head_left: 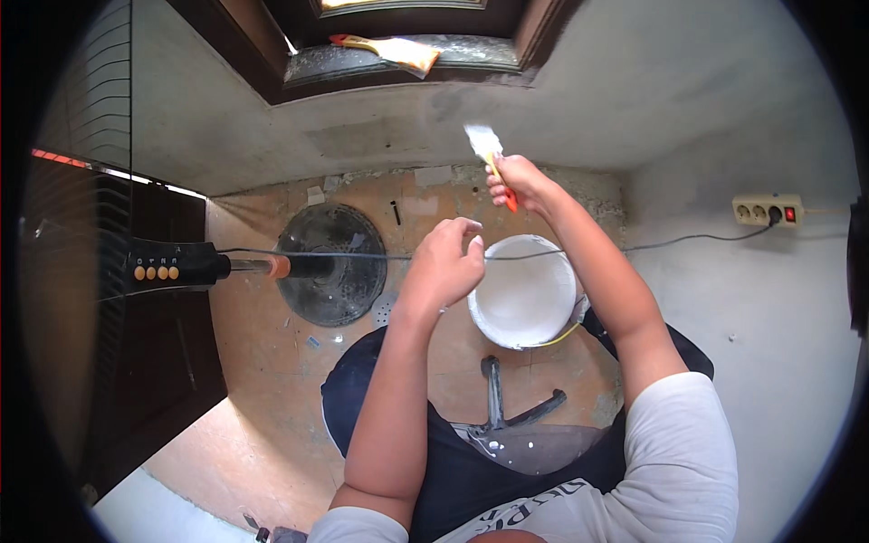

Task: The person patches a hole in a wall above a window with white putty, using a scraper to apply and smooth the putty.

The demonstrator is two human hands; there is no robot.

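My right hand [518,184] is closed round the handle of a paintbrush [486,145] with an orange handle end. Its white-coated bristles point up toward the wall, and whether they touch it I cannot tell. My left hand [444,268] is lower and to the left, fingers loosely bent and thumb apart, with nothing in it. Just right of that hand, on the floor, stands a round bucket [514,346] with white paint [525,294] inside and smears on its rim. My right forearm passes over the bucket's right side.
A second paintbrush [398,52] lies on the window ledge [480,52]. At left stands a fan [176,264] on a round black base [331,299]. Its cord [665,241] crosses over the bucket to a power strip [768,212] on the right wall. A dark metal piece [494,398] lies between my legs.
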